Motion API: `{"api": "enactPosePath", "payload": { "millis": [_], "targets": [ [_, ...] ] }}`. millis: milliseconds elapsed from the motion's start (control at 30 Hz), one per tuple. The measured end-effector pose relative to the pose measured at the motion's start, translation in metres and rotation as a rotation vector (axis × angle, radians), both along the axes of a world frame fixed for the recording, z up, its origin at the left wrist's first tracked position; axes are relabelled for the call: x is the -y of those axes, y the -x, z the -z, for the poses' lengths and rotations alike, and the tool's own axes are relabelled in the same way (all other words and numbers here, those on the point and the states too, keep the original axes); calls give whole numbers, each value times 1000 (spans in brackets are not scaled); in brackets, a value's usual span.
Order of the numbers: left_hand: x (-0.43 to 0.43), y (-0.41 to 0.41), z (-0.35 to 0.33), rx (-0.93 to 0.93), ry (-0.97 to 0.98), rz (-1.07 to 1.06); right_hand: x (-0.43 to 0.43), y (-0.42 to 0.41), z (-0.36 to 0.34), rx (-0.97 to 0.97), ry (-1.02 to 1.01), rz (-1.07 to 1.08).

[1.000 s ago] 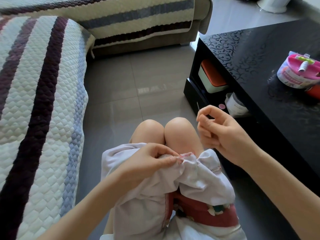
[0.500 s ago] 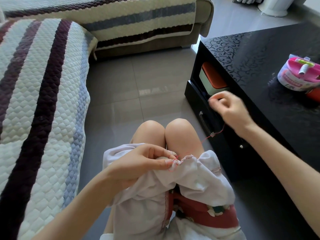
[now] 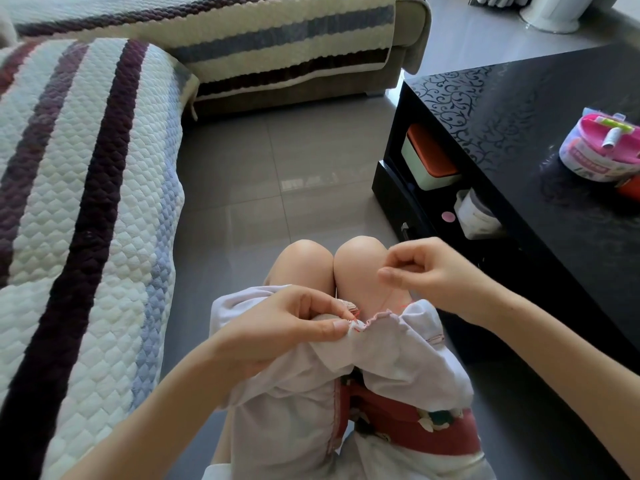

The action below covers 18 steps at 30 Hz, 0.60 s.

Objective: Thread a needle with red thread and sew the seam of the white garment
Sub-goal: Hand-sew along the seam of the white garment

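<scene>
Head view, near to far from the seam. White garment (image 3: pixel 304 407) lies bunched on your lap, the seam edge (image 3: pixel 367 323) ruffled up just short of your knees. Your left hand (image 3: pixel 277 327) is closed on the cloth right beside the seam, thumb and forefinger pinching the fold. A bit of red thread (image 3: pixel 358 314) shows at the pinch.

Just beyond the seam and to its right, over the right knee, your right hand (image 3: pixel 426 271) hovers with fingertips pinched together. It looks like it has the needle, but the needle itself is too fine to make out, so I can't tell for sure.

Sewing is under way. For the next stitch: keep the left pinch close to the entry point so the edge stays flat, enter right beside the last red stitch, and draw the thread snug, not tight. The edge already puckers.

Farther right of the seam, the black bench (image 3: pixel 540 109) carries the pink sewing kit (image 3: pixel 601 150). Well beyond, the striped sofa (image 3: pixel 277 39).
</scene>
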State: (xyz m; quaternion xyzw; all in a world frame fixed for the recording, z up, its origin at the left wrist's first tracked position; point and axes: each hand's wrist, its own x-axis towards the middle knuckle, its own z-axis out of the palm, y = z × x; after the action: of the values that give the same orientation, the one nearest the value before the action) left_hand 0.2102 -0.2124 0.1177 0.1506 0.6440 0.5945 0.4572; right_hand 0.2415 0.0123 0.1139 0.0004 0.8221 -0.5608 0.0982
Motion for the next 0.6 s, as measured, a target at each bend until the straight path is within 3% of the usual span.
{"api": "enactPosePath", "payload": {
  "millis": [200, 367, 600],
  "targets": [
    [-2, 1, 3, -5, 4, -34, -3, -5, 9, -91, -58, 66],
    [0, 3, 6, -4, -20, -27, 15, -19, 8, 45, -44, -173],
    [1, -5, 15, -103, 62, -160, -8, -32, 2, 207, 115, -121]
  ]
}}
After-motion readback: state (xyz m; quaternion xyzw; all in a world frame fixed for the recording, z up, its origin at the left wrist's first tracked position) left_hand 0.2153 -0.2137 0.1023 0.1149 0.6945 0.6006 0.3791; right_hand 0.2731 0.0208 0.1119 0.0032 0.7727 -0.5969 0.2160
